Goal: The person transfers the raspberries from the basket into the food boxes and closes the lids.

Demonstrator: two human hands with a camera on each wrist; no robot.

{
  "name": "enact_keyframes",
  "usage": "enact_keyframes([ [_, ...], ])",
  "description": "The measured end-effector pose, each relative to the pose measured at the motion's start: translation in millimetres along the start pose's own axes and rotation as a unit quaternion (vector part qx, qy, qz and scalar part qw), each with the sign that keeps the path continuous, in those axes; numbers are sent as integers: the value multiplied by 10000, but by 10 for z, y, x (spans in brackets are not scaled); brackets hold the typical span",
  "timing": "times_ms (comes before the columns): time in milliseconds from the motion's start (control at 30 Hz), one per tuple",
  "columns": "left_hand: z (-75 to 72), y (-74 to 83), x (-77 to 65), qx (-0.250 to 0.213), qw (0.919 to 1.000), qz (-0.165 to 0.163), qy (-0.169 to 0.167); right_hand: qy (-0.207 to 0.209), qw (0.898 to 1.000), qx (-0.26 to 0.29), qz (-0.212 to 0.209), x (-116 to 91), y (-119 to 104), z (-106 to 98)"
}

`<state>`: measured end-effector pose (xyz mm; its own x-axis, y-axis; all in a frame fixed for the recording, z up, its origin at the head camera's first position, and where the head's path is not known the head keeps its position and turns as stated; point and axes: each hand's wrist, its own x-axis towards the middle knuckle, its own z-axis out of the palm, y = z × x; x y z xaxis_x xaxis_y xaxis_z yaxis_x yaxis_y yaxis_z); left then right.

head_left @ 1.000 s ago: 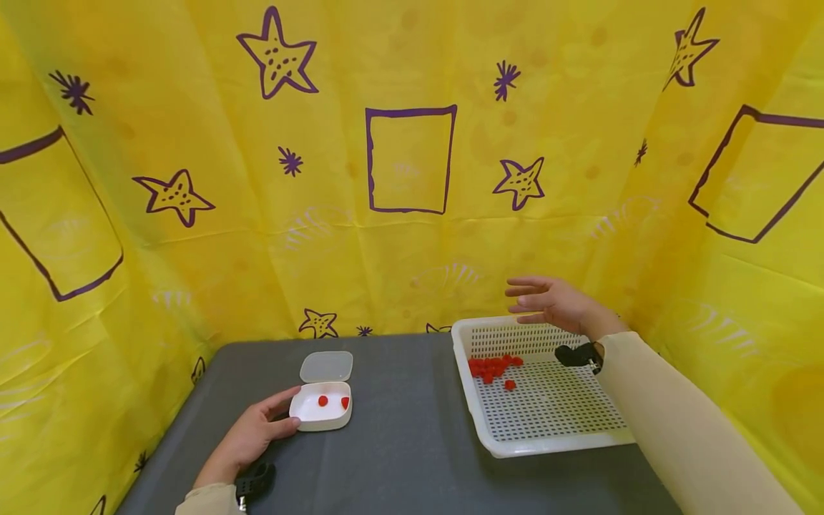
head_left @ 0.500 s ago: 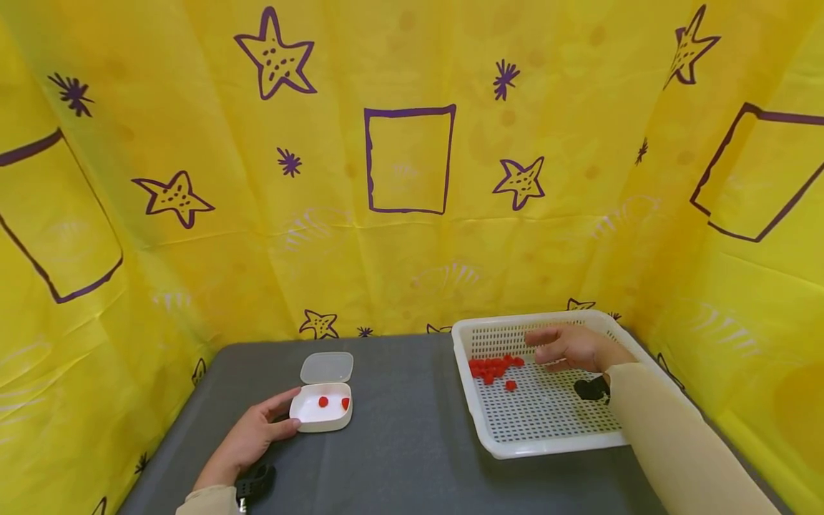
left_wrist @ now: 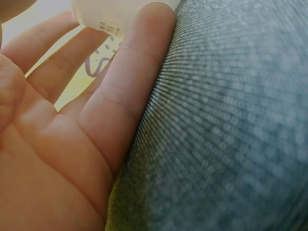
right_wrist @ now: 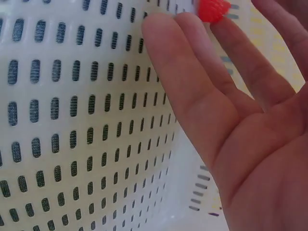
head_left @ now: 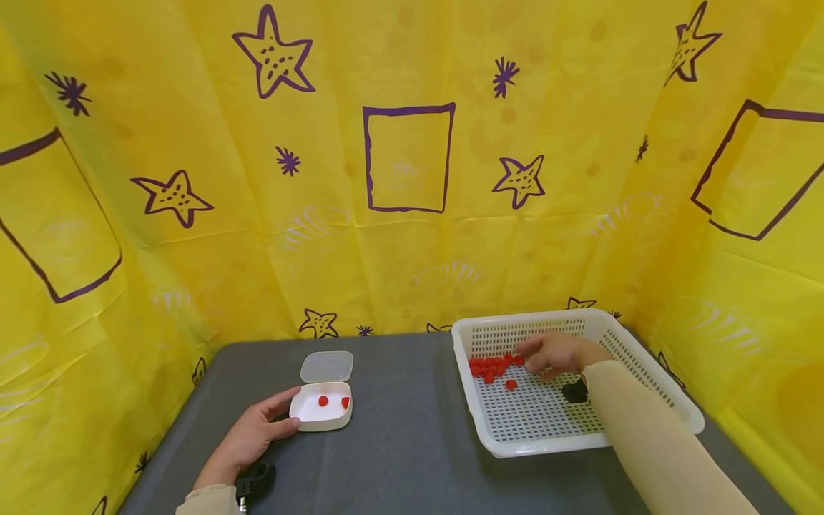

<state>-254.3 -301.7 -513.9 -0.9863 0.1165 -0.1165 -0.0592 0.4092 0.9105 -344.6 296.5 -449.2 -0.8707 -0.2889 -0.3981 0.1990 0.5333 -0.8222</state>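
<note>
My left hand [head_left: 254,433] holds the left end of a small white plastic box [head_left: 313,423], thumb at its front corner and fingers along the back. Its clear hinged lid [head_left: 327,367] lies folded back. Inside are two red, bumpy, raspberry-like pieces [head_left: 323,401]. In the left wrist view a finger [left_wrist: 122,82] lies against the box wall [left_wrist: 115,14]. My right hand [head_left: 556,352] is down inside a white perforated basket [head_left: 489,448], fingertips right at a heap of the same red pieces [head_left: 489,366]. One red piece [right_wrist: 213,9] shows beyond its extended fingers [right_wrist: 192,82].
A single red piece [head_left: 511,385] lies apart from the heap on the basket floor. Grey cloth [head_left: 399,429] covers the table between box and basket. A yellow patterned curtain [head_left: 412,272] closes off the back and both sides.
My right hand has come down from above the basket's back rim into the basket and moved left to the red heap. The left hand and box have stayed put.
</note>
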Motion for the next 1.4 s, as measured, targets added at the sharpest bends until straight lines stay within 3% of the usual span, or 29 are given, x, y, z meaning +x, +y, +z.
enact_keyframes([
  [333,-5,3,-24,2,10000,-32,18,315,9949,-962,56,57,-36,99],
  [700,-9,-13,1,-14,9999,-138,57,241,9894,-1420,-200,151,-20,98],
  [1033,-12,3,-2,60,10000,-73,-9,660,9638,-2519,-577,233,30,165],
  [1233,-6,9,-8,-16,10000,-64,-3,625,9624,-2556,-674,208,15,151],
  [1300,-2,11,-13,-22,10000,-49,2,627,9717,-2153,-741,181,4,111],
  [1400,1,11,-10,-67,10000,42,-51,640,9885,-1088,-829,123,-27,22],
])
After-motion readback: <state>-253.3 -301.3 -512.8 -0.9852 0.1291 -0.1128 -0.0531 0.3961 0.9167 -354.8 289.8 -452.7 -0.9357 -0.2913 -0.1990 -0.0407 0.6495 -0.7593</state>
